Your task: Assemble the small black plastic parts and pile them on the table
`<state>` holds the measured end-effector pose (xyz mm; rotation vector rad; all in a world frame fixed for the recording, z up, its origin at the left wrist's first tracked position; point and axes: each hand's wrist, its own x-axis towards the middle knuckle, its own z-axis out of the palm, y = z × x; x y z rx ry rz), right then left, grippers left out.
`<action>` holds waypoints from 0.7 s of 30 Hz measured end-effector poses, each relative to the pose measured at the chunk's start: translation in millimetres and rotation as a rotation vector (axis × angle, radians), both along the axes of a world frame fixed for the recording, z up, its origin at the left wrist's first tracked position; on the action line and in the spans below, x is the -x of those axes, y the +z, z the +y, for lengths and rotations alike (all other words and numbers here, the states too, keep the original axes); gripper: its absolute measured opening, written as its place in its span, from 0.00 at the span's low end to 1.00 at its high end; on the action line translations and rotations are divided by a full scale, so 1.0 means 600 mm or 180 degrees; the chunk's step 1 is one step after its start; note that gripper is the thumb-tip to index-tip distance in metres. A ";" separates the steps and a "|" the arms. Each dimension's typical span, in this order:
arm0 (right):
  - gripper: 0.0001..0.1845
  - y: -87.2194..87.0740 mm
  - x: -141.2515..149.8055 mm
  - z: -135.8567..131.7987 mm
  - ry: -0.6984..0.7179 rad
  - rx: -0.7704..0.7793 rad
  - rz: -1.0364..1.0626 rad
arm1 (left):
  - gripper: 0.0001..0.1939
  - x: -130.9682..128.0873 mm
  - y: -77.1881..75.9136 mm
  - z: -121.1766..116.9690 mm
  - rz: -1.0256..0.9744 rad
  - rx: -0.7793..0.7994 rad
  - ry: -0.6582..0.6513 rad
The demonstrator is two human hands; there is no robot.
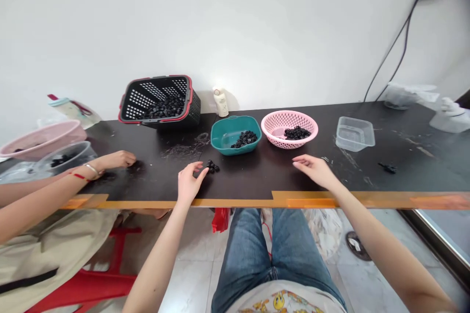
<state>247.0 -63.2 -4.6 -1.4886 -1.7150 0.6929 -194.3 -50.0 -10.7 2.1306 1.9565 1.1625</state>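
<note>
Right by small shiny black pieces (212,167), left hand (189,183) is open; right hand (316,170), near pink plastic basket (272,138), can't tell.

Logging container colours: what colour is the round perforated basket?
The basket is light pink, seen best in the head view.

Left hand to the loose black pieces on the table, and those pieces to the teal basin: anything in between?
Nothing visible between the left hand and the loose black pieces; its fingertips are right beside them. Between the pieces and the inside of the teal basin, only the basin's own raised near wall.
</note>
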 end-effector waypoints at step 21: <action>0.23 -0.189 -0.121 -0.400 -0.2315 -0.0465 -0.0459 | 0.12 -0.172 -0.035 -0.105 0.0295 -0.0437 -0.0088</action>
